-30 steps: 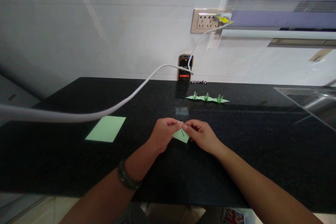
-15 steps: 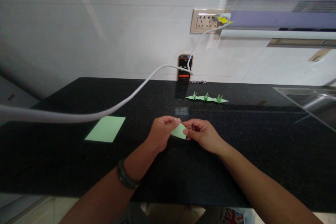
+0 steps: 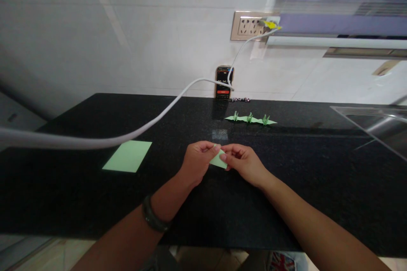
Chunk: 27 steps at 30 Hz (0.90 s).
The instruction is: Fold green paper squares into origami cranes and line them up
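Between my two hands, just above the dark countertop, is a small folded piece of light green paper (image 3: 218,161). My left hand (image 3: 199,160) pinches its upper left side, thumb on top. On the right side, my right hand (image 3: 242,161) grips the paper between thumb and bent fingers. My fingers hide part of the folds. Behind the hands stand several folded green paper cranes (image 3: 249,117) in a row. A flat sheet of green paper (image 3: 129,156) lies to the left of my left hand.
A phone (image 3: 223,82) leans against the tiled wall, a white cable (image 3: 173,100) looping in front of it and across the left. The wall socket (image 3: 248,26) holds a plug. At the right, a metal sink (image 3: 381,123) is set into the black countertop (image 3: 104,203).
The folded paper has shifted and turned slightly between my fingers, and both thumbs have moved a little. The cranes and the flat sheet stay where they were.
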### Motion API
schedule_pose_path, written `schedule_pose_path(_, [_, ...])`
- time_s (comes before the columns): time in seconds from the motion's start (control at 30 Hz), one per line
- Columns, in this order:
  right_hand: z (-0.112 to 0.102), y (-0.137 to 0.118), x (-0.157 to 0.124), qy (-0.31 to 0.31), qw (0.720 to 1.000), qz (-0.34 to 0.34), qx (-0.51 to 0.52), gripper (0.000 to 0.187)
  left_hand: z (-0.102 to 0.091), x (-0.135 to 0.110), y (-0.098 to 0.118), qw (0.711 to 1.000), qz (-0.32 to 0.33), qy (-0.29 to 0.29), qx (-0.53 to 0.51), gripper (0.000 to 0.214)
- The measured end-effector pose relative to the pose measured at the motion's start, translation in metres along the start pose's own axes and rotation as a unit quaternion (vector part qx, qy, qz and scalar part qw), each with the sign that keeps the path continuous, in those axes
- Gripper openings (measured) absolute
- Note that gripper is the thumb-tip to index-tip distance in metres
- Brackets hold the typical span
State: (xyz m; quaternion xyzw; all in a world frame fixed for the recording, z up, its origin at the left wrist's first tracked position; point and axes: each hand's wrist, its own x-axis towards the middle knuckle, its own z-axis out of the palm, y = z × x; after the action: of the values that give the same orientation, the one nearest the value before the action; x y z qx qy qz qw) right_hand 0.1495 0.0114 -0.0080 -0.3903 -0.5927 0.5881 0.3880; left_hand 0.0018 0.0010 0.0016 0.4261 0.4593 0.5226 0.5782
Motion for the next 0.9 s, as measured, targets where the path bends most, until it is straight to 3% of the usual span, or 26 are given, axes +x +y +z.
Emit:
schedule_pose_path(0.27, [-0.004,-0.006,-0.001,-0.033,0.999,-0.024,0.031,0.027,0.002,0.000,0.003,0.996,-0.045,0.006,-0.071,0.020])
schedule_pose_path(0.37, [-0.006,-0.008,-0.001,-0.007,0.999,-0.031,0.030,0.033,0.001,0.000,0.003,0.995,-0.054,-0.004,-0.080,0.021])
schedule_pose_path(0.57, [-0.015,-0.010,0.002,0.073,0.994,-0.082,0.022,0.035,-0.001,-0.001,0.004,0.996,-0.070,-0.043,0.033,0.021])
schedule_pose_path(0.7, [-0.017,-0.009,0.001,0.035,0.993,-0.107,-0.026,0.037,0.001,-0.003,0.004,0.990,-0.094,-0.090,0.063,0.025])
schedule_pose_path(0.9, [-0.010,-0.011,-0.004,0.001,0.991,-0.117,-0.069,0.036,0.001,-0.004,0.000,0.988,-0.045,-0.108,0.098,0.021])
